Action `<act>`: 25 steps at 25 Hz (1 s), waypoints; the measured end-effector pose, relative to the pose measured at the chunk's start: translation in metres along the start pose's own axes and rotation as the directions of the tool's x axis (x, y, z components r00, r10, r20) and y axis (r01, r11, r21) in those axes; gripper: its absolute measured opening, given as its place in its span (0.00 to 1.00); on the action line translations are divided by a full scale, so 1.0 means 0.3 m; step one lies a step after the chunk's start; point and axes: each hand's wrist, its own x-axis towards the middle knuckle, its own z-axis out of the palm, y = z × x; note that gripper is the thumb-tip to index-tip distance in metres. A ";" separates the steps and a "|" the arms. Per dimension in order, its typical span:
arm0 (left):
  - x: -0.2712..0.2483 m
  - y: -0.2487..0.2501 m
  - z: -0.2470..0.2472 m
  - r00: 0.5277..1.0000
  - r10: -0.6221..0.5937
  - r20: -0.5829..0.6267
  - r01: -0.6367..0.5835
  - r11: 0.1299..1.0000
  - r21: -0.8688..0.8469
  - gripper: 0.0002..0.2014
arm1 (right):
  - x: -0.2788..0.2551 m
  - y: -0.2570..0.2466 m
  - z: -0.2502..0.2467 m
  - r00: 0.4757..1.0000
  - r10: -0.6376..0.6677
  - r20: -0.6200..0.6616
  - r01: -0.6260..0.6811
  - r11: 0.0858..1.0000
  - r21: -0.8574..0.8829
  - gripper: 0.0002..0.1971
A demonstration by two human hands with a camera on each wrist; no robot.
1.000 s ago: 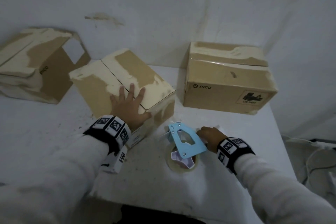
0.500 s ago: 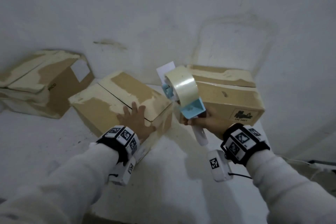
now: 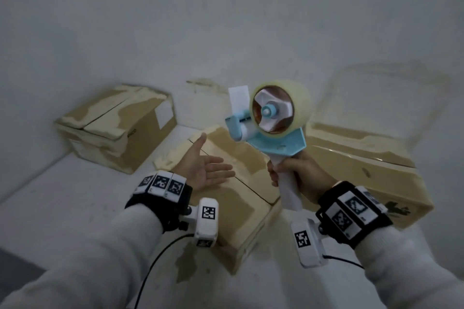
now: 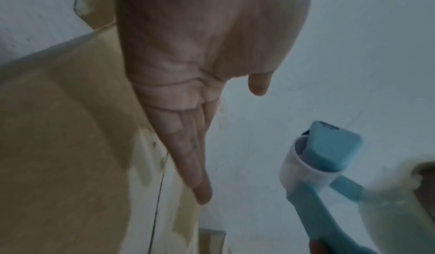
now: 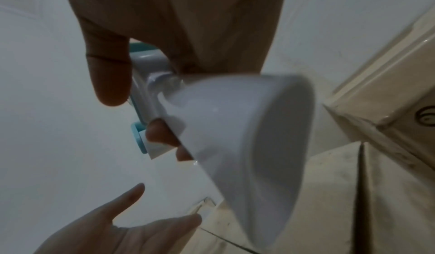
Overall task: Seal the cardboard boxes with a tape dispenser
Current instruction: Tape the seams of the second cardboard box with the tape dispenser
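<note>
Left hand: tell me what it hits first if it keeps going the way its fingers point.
Probably the tape dispenser: the open left hand points its fingers toward the handle that the right hand grips. Depth is unclear; it might pass in front.

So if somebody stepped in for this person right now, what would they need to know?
Right hand grips the tape dispenser by its handle, raised above the table, a free end of tape sticking up.
Left hand is open, palm up, above the middle box, not touching it.
Three boxes: left box, middle box in front, right box.
Done: dispenser picked up. The middle box's flaps are closed, its seam shows no fresh tape.
Left: tape the middle seam. I cannot tell whether the other two need sealing.
</note>
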 end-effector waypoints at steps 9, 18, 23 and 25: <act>0.155 0.133 -0.090 0.994 0.104 -0.044 -0.102 0.994 0.046 0.15 | 0.110 0.006 0.115 0.995 -0.083 -0.049 0.068 0.964 -0.255 0.07; 0.294 0.317 -0.280 0.917 0.378 -0.125 -0.270 0.821 0.503 0.17 | 0.200 0.111 0.224 0.985 -0.116 -0.125 0.069 0.942 -0.330 0.05; 0.363 0.374 -0.423 0.920 0.361 -0.150 -0.241 0.827 0.508 0.21 | 0.235 0.125 0.213 0.987 -0.040 -0.154 -0.029 0.906 -0.422 0.09; 0.400 0.374 -0.443 0.928 0.353 -0.118 -0.237 0.805 0.544 0.18 | 0.270 0.128 0.233 0.988 -0.021 -0.153 -0.052 0.887 -0.458 0.09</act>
